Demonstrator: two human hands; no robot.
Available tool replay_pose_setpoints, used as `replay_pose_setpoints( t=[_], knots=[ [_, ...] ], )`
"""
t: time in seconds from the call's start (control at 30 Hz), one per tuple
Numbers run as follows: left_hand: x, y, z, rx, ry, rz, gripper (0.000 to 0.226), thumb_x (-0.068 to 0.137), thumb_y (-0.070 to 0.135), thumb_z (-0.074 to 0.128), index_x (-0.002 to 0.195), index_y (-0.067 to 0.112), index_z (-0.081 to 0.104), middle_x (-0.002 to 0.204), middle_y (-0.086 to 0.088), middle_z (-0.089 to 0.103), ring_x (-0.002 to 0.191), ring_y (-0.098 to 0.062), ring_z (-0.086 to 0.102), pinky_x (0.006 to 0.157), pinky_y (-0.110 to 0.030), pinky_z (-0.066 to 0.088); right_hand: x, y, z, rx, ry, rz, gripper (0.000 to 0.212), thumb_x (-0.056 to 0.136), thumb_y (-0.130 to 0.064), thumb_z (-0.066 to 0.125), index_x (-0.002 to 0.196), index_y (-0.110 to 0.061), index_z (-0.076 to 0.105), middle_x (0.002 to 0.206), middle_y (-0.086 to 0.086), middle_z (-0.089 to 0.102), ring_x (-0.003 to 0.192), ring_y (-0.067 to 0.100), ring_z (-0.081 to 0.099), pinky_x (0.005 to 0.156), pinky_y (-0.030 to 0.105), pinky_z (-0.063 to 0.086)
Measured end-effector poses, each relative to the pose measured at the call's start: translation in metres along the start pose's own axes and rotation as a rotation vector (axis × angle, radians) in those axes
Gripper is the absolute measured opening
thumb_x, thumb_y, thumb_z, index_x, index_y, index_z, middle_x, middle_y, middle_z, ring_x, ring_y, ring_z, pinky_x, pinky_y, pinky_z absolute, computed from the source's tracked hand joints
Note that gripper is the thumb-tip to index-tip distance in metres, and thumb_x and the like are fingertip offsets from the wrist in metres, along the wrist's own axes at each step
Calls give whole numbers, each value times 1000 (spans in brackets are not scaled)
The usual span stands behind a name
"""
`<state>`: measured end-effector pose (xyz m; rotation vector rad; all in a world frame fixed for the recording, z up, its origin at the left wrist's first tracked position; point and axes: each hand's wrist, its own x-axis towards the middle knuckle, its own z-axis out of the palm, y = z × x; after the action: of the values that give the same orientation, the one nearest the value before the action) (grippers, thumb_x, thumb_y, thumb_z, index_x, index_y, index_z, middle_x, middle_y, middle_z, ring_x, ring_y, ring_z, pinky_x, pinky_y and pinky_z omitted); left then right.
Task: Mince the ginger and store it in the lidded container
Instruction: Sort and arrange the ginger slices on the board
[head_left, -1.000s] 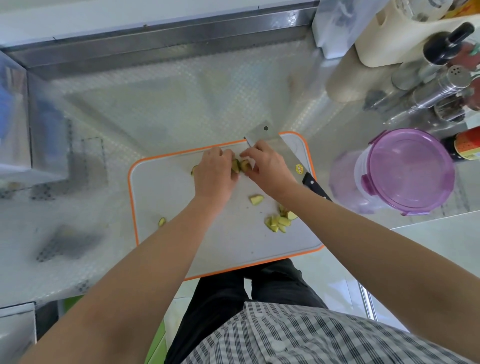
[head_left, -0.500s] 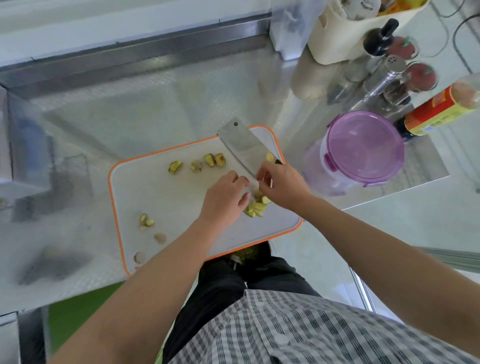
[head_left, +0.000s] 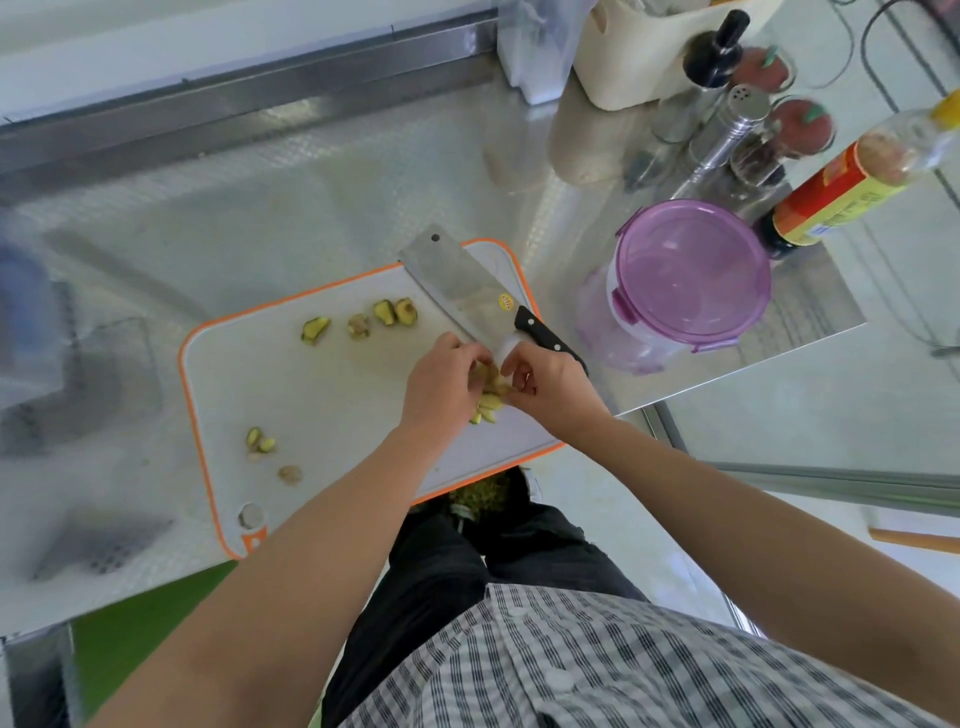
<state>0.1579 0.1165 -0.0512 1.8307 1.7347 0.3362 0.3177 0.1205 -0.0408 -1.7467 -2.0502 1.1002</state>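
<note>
I saw both hands meet over the orange-rimmed cutting board (head_left: 322, 395). The left hand (head_left: 441, 384) curled its fingers round a heap of ginger pieces (head_left: 488, 404), and the right hand (head_left: 550, 384) pinched the same heap. Loose ginger scraps (head_left: 384, 312) lay further left. A cleaver (head_left: 457, 283) rested flat just behind. The purple-lidded container (head_left: 685, 275) stood to the right on the steel counter (head_left: 311, 171).
</note>
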Motion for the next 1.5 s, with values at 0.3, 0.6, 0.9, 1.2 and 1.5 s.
replay_pose_setpoints(
  t=[0.3,0.6,0.9,1.2,1.5],
  knots=[
    [1,-2,-3,-40,-15,-20,24,78,9,65,100,18,66,94,-2,54,76,-19,58,71,-32,49,9,-2,6,108,-60,87,33,77,-5,72,107,-15,63,74,0,60,63,14,56,63,22,47],
    [2,-4,-7,-104,-8,-65,19,76,11,71,92,19,64,87,6,58,74,-9,52,68,-18,35,9,3,2,-44,21,36,13,77,-18,76,86,-11,69,87,1,52,68,14,52,68,28,45],
    [4,-3,-10,-294,-24,-139,19,76,6,69,90,20,66,77,7,63,65,-7,55,65,-23,48,10,4,-6,-135,-114,31,9,80,-24,71,85,-22,64,74,-8,61,69,15,60,69,31,51],
    [1,-4,-15,-333,35,-198,14,81,8,62,86,20,68,74,3,63,64,-9,53,59,-19,43,8,-5,-10,201,-81,181,16,80,-22,74,82,-13,60,66,0,71,50,11,64,59,31,55],
    [-6,-14,-16,-223,21,-230,15,83,10,61,91,21,65,68,10,55,65,-7,52,56,-18,37,22,-17,9,-10,-86,221,26,83,-23,67,102,-16,51,80,5,65,74,23,64,67,38,53]
  ],
)
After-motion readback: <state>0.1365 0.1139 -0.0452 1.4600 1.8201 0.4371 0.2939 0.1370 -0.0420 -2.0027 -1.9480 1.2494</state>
